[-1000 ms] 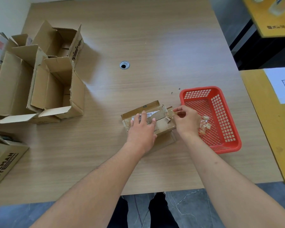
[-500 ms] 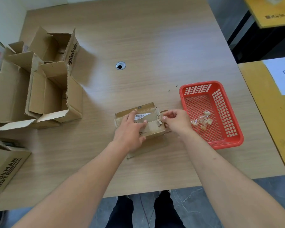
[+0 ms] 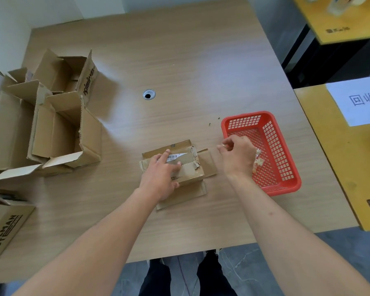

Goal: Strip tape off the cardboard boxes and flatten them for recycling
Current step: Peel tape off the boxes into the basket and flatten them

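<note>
A small cardboard box with a white barcode label lies partly flattened in the middle of the wooden table. My left hand presses flat on its top, fingers straight. My right hand hovers just right of the box, beside the red basket, with fingertips pinched together on a small bit of tape that is barely visible. Crumpled clear tape scraps lie inside the basket.
Several open cardboard boxes are stacked at the table's left, and one printed box hangs at the near left edge. A cable hole sits mid-table. A yellow table with a white sign stands to the right.
My right hand has pulled away from the box's right end toward the basket, fingers pinched. My left hand stays pressed on the box.
</note>
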Demonstrator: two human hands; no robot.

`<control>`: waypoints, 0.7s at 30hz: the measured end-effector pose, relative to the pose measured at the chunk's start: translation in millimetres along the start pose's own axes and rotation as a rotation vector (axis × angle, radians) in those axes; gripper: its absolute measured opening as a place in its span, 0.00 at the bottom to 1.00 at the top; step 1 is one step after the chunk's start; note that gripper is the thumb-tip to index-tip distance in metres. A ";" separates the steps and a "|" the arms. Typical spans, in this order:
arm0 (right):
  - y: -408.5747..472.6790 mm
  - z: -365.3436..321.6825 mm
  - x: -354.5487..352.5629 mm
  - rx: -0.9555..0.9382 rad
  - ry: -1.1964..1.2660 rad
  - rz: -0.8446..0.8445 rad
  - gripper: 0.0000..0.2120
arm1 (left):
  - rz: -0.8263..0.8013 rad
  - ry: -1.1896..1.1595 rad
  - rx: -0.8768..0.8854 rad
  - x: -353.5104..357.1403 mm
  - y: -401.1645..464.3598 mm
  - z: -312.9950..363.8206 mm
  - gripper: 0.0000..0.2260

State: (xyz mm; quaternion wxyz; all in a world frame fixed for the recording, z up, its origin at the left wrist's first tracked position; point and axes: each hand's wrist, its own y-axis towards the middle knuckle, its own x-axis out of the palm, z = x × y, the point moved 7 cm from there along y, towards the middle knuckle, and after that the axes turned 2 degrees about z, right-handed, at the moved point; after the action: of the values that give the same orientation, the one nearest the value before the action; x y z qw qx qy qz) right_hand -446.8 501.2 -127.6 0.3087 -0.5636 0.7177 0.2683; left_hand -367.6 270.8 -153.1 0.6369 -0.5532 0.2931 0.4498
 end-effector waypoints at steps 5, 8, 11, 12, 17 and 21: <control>0.7 32.1 -25.8 0.154 -0.109 0.079 0.07 | 0.068 -0.064 0.070 7.2 -3.6 17.6 0.29; 0.4 45.5 -31.2 0.204 -0.126 0.057 0.04 | 0.101 -0.102 0.089 10.8 -5.6 26.5 0.28; -1.5 52.9 -29.7 0.231 -0.145 -0.009 0.04 | 0.146 -0.060 0.105 11.9 -10.3 32.1 0.30; -2.8 53.2 -29.6 0.234 -0.167 -0.025 0.06 | 0.163 -0.039 0.101 12.1 -12.5 31.8 0.32; -7.4 29.4 -29.2 0.006 -0.197 -0.037 0.09 | 0.212 -0.039 -0.097 11.4 -27.0 10.7 0.43; -22.4 -0.9 -0.9 -0.208 -0.099 -0.187 0.08 | 0.248 -0.207 -0.296 11.5 -39.5 -9.6 0.40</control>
State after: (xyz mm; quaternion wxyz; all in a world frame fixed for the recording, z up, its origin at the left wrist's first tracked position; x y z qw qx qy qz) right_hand -424.9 496.2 -127.2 0.3073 -0.6429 0.6144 0.3389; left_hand -326.1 265.0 -147.7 0.5153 -0.5512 0.2230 0.6172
